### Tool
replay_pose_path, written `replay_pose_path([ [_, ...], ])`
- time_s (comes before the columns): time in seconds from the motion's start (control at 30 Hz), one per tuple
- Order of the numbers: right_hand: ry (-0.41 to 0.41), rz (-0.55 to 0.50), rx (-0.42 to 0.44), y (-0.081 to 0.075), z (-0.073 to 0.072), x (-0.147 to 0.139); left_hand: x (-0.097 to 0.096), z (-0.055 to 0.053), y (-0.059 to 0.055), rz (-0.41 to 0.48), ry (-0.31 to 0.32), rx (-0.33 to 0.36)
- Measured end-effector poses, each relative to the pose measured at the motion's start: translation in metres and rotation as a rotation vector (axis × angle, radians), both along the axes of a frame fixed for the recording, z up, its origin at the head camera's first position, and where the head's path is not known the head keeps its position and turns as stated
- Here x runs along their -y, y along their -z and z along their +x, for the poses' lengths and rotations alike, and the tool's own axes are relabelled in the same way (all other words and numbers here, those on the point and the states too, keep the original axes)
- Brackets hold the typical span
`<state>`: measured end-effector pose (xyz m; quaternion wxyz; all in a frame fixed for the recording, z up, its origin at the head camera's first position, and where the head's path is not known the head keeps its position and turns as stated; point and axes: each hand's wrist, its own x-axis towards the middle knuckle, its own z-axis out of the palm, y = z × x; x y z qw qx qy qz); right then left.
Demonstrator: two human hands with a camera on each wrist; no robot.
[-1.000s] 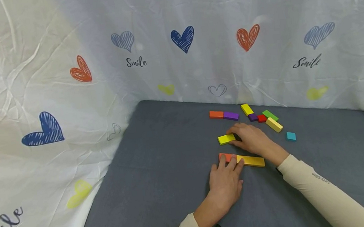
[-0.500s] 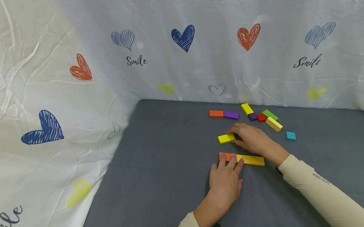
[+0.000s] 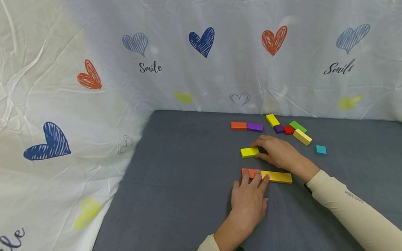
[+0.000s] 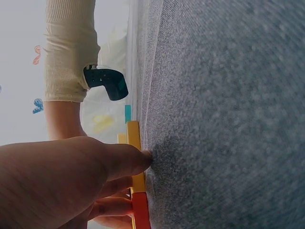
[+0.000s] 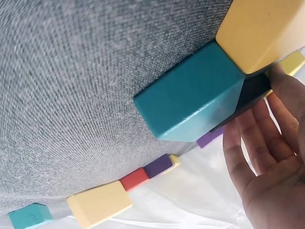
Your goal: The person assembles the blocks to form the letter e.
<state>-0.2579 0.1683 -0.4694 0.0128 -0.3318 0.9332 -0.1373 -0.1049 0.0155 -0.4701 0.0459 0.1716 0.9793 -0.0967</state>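
My right hand [image 3: 280,154] pinches the right end of a bright yellow block [image 3: 249,152] between thumb and fingers. In the right wrist view, a dark block [image 5: 250,94] sits beside that pinch, and a teal block [image 5: 190,93] lies on the cloth nearby; the head view hides the teal one behind the hand. Closer to me, my left hand [image 3: 248,206] rests extended fingers on a row made of an orange-red block [image 3: 251,173] and a longer golden-yellow block [image 3: 279,177]. Its thumb touches the cloth by the golden block in the left wrist view.
Toward the back lie an orange block [image 3: 239,126] and a purple block [image 3: 255,127] end to end. Right of them is a cluster with a yellow block [image 3: 272,120], a green block [image 3: 298,126] and a pale yellow block [image 3: 302,136]. A small teal block [image 3: 321,150] lies apart.
The bright yellow block has turned slightly in my right hand and now lies straighter across. My left hand has stayed in place.
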Motion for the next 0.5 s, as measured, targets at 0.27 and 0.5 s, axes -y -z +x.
replay_pose_path([
  [0.27,0.018,-0.006,0.0,0.0003,0.0005,-0.0003,0.0001,-0.0004,-0.0002,0.0,-0.001,0.007],
  [0.5,0.021,-0.012,0.0,-0.0005,0.0016,0.0001,-0.0002,-0.0001,0.0017,-0.002,-0.003,0.001],
])
